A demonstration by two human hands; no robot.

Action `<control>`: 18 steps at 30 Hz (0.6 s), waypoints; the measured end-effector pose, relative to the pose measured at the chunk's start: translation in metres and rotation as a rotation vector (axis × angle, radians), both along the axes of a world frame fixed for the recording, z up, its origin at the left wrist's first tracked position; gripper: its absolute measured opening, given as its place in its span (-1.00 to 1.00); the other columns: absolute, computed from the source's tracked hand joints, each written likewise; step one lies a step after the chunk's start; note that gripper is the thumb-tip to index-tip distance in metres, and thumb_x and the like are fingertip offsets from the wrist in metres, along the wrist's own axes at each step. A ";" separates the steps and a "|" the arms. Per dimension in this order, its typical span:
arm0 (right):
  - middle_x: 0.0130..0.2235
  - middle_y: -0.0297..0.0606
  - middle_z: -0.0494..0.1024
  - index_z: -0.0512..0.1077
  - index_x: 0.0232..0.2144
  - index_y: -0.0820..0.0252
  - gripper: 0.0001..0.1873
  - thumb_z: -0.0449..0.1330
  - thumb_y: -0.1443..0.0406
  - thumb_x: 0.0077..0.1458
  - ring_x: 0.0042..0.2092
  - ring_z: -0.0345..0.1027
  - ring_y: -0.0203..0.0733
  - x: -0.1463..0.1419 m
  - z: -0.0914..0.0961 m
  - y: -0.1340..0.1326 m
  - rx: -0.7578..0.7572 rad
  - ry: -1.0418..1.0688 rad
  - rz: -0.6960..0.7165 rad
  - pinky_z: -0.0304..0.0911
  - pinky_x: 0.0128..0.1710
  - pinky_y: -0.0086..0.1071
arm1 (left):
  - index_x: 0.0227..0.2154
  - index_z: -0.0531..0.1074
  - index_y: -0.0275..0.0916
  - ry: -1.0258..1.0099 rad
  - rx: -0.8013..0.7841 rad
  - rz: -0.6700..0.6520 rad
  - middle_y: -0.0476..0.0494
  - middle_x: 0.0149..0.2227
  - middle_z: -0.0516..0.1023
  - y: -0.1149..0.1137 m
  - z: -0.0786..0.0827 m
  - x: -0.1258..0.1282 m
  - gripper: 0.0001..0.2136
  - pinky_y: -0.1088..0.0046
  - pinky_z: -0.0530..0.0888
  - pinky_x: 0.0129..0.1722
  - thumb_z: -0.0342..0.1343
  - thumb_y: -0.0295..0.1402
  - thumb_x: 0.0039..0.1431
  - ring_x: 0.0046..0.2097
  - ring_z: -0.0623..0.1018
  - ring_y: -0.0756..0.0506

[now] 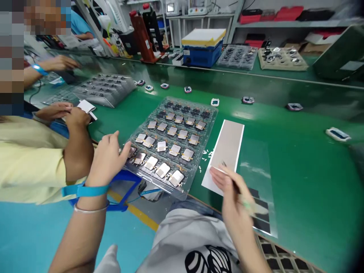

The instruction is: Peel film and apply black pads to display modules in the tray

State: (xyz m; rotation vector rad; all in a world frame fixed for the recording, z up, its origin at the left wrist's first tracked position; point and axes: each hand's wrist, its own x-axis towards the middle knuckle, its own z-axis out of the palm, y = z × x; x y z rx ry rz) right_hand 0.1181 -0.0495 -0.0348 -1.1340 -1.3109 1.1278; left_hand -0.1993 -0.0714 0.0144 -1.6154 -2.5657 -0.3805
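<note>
I sit at a long green surface [309,170], its top shiny enough to throw back pale patches of light. Below me, the floor [28,235] is turquoise to my left, then a yellow stripe [142,217] divides it from grey. A blue stool [125,175], partly hidden, stands under the edge. Across from me, I see a white table [204,16] and, farther right, a pale shelf unit [270,25].

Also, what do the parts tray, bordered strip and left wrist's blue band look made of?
Parts tray: clear, glossy plastic, likely moulded; green worktop shows through, edges glint.
Bordered strip: paper or film, can't tell; flat, matte beige-grey, white border.
Blue band: probably rubber or soft plastic; low sheen, curves closely.
</note>
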 end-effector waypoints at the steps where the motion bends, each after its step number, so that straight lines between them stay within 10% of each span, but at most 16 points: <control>1: -0.03 -0.08 0.56 0.38 -0.04 0.16 -0.72 0.01 0.20 0.29 0.00 0.50 -0.13 -0.006 -0.003 -0.003 0.003 -0.065 0.086 0.43 0.02 -0.19 | 0.12 0.24 -0.64 -0.028 -0.013 0.010 -0.58 0.04 0.36 -0.001 -0.007 -0.010 -0.46 -0.01 0.22 0.16 -0.12 -0.21 0.29 0.15 0.33 -0.43; 8: 0.32 0.10 0.10 0.17 -0.08 0.10 -0.83 -0.04 0.22 0.30 0.35 0.00 -0.14 -0.043 -0.006 -0.027 -0.064 -0.080 0.272 0.14 0.24 -0.10 | -0.08 0.46 -0.38 -0.285 0.012 0.029 -0.28 -0.05 0.49 0.000 -0.032 -0.045 -0.60 0.26 0.38 0.05 -0.08 -0.18 0.23 -0.02 0.47 -0.21; 18: 0.34 0.03 0.06 0.12 -0.15 0.05 -0.82 0.07 0.32 0.23 0.36 -0.01 -0.17 -0.069 0.009 -0.043 0.001 0.193 0.166 -0.03 0.31 -0.03 | -0.10 0.35 -0.10 -0.971 0.126 0.091 0.17 -0.36 0.56 -0.009 0.013 -0.030 -0.72 0.52 0.46 -0.29 0.12 -0.10 0.21 -0.36 0.48 0.09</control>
